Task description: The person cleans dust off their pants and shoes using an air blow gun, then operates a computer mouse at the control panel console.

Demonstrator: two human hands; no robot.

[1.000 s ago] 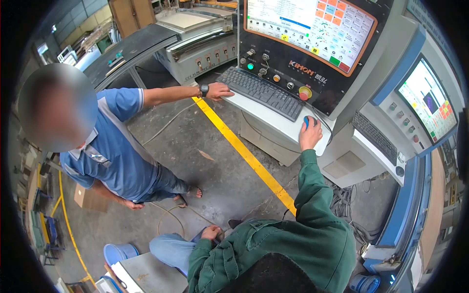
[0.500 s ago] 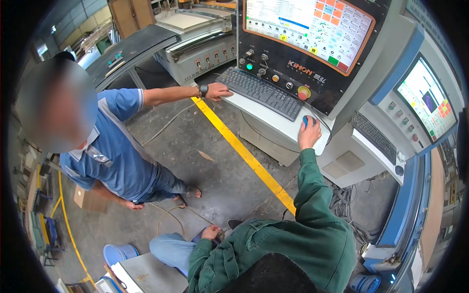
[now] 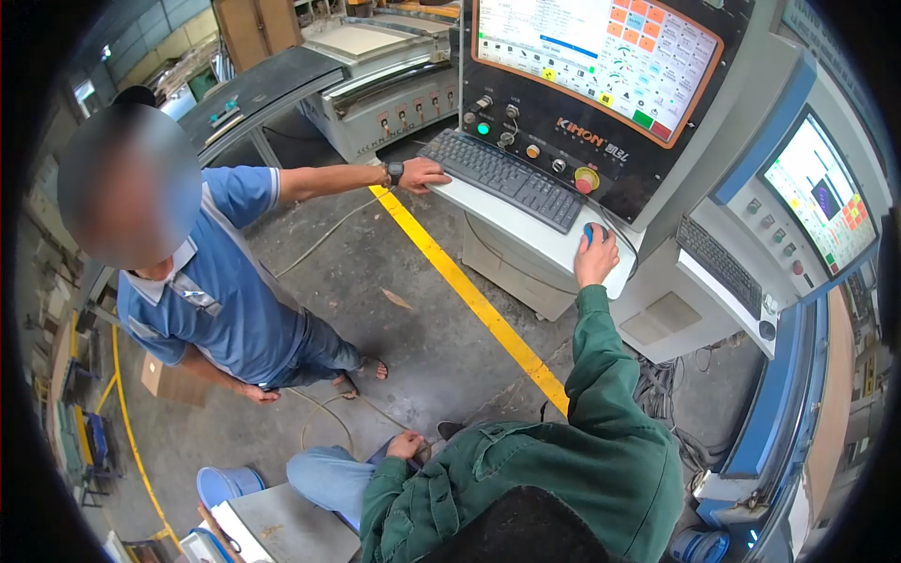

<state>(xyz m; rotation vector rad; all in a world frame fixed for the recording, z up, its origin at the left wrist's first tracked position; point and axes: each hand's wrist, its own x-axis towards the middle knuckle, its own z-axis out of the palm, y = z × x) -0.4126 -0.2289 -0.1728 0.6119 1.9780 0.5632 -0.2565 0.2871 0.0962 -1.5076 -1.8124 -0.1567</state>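
– Right hand [image 3: 598, 259] first: what has it got?
– The mouse [image 3: 590, 232]. The fingers are curled over its blue-and-black body, palm down.
– And where does that mouse sit?
– On the white shelf [image 3: 554, 245] of the console, near its right end, just beside the keyboard [image 3: 507, 176]. The lit screen [image 3: 591, 42] is above, and a red button [image 3: 584, 185] stands out on the black panel between.
– The left hand [image 3: 405, 445]?
– Low down, by the bent leg in jeans [image 3: 328, 479], fingers bent in. I can't tell whether it grips anything.
– Whose hand [image 3: 425, 175] is at the other end of that shelf?
– A co-worker's, one in a blue shirt [image 3: 221, 277]. It rests on the edge, near the keyboard's left end, well apart from the mouse.
– Anything on the right?
– A second console, with its own keyboard [image 3: 720, 266] and screen [image 3: 821, 192].
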